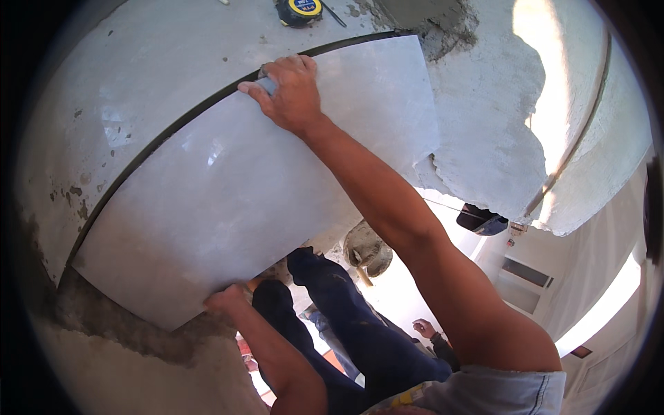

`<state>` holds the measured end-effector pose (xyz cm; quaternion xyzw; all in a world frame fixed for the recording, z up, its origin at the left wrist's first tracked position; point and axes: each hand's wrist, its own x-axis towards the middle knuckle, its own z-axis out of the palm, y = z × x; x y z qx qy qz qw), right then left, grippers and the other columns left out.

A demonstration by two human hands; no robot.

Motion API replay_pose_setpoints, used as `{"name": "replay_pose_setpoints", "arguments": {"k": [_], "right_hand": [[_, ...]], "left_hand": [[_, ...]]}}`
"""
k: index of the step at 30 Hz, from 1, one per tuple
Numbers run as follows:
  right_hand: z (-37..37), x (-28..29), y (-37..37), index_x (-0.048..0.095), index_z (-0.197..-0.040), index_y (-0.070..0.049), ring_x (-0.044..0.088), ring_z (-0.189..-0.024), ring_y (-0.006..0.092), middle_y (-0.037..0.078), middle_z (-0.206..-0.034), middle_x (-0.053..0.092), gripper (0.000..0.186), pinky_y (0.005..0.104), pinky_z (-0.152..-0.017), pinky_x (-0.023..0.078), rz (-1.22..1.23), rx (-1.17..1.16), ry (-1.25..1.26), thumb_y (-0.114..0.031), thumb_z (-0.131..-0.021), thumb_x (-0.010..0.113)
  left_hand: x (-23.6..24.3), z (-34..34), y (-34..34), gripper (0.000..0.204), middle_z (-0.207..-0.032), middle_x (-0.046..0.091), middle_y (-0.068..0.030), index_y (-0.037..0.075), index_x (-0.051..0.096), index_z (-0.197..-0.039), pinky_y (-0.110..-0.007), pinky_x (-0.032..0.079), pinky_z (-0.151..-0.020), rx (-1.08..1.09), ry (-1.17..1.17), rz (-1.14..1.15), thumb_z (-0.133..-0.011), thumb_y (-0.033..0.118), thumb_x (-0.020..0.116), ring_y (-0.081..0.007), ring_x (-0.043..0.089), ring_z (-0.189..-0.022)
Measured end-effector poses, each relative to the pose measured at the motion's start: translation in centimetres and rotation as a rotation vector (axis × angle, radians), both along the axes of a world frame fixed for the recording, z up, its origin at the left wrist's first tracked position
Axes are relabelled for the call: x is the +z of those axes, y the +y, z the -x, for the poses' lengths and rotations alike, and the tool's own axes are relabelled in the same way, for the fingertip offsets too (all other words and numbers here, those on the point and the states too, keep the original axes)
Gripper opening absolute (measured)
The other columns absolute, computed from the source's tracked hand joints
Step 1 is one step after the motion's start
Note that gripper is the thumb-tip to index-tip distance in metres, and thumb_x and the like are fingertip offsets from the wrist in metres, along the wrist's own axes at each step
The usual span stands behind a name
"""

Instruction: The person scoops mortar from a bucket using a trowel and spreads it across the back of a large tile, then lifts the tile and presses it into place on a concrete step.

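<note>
Nearest the camera, at 6 o'clock, the person's dark blue trouser legs (346,325) hang down, with a pale shirt hem at about 5 o'clock. Below them, a second person's hand (423,326) shows small at about 5 o'clock, and a worn grey shoe (368,247) sits just right of centre.

The left hand (227,301) comes up from 6 o'clock and is curled against the near edge of a large pale grey tile (235,187), fingers tucked under or against that edge; how tightly it grips cannot be told. The tile is glossy, faintly marbled, and fills the middle of the view from 8 o'clock to 1 o'clock. It lies flat against a rough cement surface (124,90), with a thin dark gap running along its far-left edge from 9 o'clock to 12 o'clock.

The right hand (289,93) reaches across the tile on a long bare forearm and rests at the tile's far edge near 11 o'clock, fingers bent over the rim and closed on it.

Beyond the tile, a patch of wet grey mortar (429,21) sits at 1 o'clock, and a yellow and black tape measure (299,10) lies at 12 o'clock. Pale plaster with a ragged broken edge (498,124) spreads towards 2 o'clock.
</note>
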<state>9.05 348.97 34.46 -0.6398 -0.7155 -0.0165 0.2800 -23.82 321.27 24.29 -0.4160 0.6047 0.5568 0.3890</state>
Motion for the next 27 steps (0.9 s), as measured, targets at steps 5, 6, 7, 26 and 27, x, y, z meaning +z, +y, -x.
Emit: {"name": "replay_pose_setpoints", "arguments": {"k": [5,6,7,26,27], "right_hand": [[0.4,-0.1,-0.1,0.074,-0.088,0.001,0.060,-0.096,0.0296,0.013,-0.087,0.069,0.043,0.0452,-0.103,0.037,0.003,-0.014,0.066,-0.041,-0.083,0.082],[0.1,-0.3,0.0,0.074,-0.088,0.001,0.061,-0.094,0.0300,0.014,-0.087,0.070,0.044,0.0456,-0.103,0.038,-0.021,-0.010,0.059,-0.042,-0.084,0.082],[0.3,-0.4,0.3,0.074,-0.088,0.002,0.061,-0.092,0.0305,0.014,-0.086,0.070,0.045,0.0459,-0.102,0.038,-0.046,-0.001,0.063,-0.042,-0.085,0.081],[-1.1,0.0,-0.7,0.073,-0.091,-0.002,0.061,-0.096,0.0294,0.012,-0.089,0.070,0.041,0.0436,-0.099,0.041,0.065,0.060,-0.087,-0.042,-0.091,0.076],[0.0,0.1,-0.3,0.073,-0.091,-0.002,0.061,-0.097,0.0293,0.012,-0.089,0.070,0.040,0.0436,-0.099,0.041,0.056,0.065,-0.060,-0.042,-0.091,0.076]], "left_hand": [[0.1,-0.1,0.5,0.070,-0.161,0.041,-0.0094,0.009,0.045,-0.154,-0.054,0.031,-0.121,0.010,0.029,0.012,-0.101,0.053,0.035,-0.0323,0.036,-0.148],[0.5,-0.6,0.9,0.070,-0.161,0.042,-0.0093,0.009,0.045,-0.154,-0.054,0.031,-0.121,0.035,0.015,0.014,-0.101,0.053,0.035,-0.0321,0.037,-0.148],[0.0,0.1,0.4,0.066,-0.159,0.044,-0.0080,0.009,0.048,-0.152,-0.051,0.033,-0.119,0.025,0.015,0.050,-0.101,0.050,0.035,-0.0300,0.040,-0.146],[-5.8,3.2,-2.5,0.067,-0.159,0.046,-0.0026,0.014,0.051,-0.151,-0.048,0.031,-0.120,0.010,0.001,0.165,-0.099,0.055,0.042,-0.0260,0.040,-0.145],[-7.9,5.0,-3.4,0.067,-0.159,0.046,-0.0024,0.014,0.051,-0.151,-0.047,0.031,-0.120,0.059,0.017,0.175,-0.099,0.055,0.042,-0.0259,0.040,-0.145]]}}
